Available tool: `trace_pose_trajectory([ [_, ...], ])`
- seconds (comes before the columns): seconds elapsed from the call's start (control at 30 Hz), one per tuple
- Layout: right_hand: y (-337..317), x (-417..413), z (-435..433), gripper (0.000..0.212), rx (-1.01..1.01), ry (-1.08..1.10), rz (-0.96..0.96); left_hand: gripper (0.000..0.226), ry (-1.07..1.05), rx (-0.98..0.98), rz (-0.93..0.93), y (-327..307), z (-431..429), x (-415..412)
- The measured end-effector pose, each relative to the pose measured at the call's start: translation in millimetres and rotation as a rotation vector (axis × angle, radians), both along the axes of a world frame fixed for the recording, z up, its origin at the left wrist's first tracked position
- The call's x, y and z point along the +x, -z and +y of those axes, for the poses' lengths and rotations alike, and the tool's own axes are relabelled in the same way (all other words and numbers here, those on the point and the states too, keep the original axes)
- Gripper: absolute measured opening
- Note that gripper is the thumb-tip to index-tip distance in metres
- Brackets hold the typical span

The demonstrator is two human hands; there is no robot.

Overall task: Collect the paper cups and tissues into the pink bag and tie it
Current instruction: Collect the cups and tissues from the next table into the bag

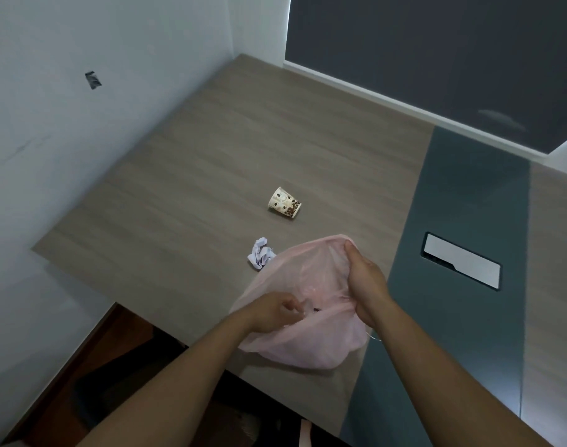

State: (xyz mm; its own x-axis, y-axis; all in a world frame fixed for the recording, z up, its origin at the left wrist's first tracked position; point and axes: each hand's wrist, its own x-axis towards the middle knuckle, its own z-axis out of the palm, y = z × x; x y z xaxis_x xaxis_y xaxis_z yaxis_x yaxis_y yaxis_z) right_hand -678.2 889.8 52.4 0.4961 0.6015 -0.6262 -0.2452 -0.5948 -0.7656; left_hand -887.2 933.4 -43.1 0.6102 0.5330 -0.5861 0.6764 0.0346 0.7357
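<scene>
two hands hold the pink bag on the table: left hand pinches its near rim with curled fingers, right hand wraps the far rim. beyond, a paper cup lies tipped over; a crumpled tissue sits just beside the bag.

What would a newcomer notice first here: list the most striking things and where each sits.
The pink bag lies at the near edge of the table, its rim gripped by the right hand, the left hand at its near side. Beyond it a patterned paper cup lies on its side mid-table, and a crumpled tissue sits close by the bag's left side.
</scene>
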Motion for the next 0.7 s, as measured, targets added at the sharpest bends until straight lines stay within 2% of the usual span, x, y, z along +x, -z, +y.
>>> trace_pose_trajectory([
  [0.07,0.6,2.1,3.7,0.035,0.013,0.001,-0.006,0.021,-0.093,-0.051,0.006,-6.2,21.1,-1.3],
  [0.13,3.6,6.2,7.6,0.033,0.014,0.01,-0.001,0.025,-0.281,-0.071,-0.04,-14.0,44.2,0.7],
  [0.23,9.6,12.0,13.9,0.033,0.009,0.033,0.042,0.033,-0.562,0.095,-0.066,-15.7,76.6,3.6],
  [0.33,19.2,18.2,17.6,0.032,0.018,0.032,0.061,0.019,-0.763,0.332,0.017,-3.4,99.7,4.2],
  [0.37,23.5,21.4,17.8,0.033,0.013,0.034,0.054,0.025,-0.802,0.339,0.05,1.2,104.4,5.9],
  [0.43,29.9,29.5,17.9,0.037,-0.002,0.054,0.045,0.064,-0.843,0.206,0.152,9.1,109.4,13.6],
  [0.5,33.5,35.4,19.0,0.041,-0.023,0.068,0.039,0.089,-0.85,0.064,0.289,17.3,110.3,16.2],
  [0.6,36.9,45.3,18.8,0.05,-0.041,0.082,0.044,0.086,-0.769,-0.017,0.343,30.7,106.5,14.4],
  [0.7,40.5,53.8,17.3,0.05,-0.049,0.095,0.048,0.06,-0.68,-0.011,0.302,38.4,106.5,10.8],
])
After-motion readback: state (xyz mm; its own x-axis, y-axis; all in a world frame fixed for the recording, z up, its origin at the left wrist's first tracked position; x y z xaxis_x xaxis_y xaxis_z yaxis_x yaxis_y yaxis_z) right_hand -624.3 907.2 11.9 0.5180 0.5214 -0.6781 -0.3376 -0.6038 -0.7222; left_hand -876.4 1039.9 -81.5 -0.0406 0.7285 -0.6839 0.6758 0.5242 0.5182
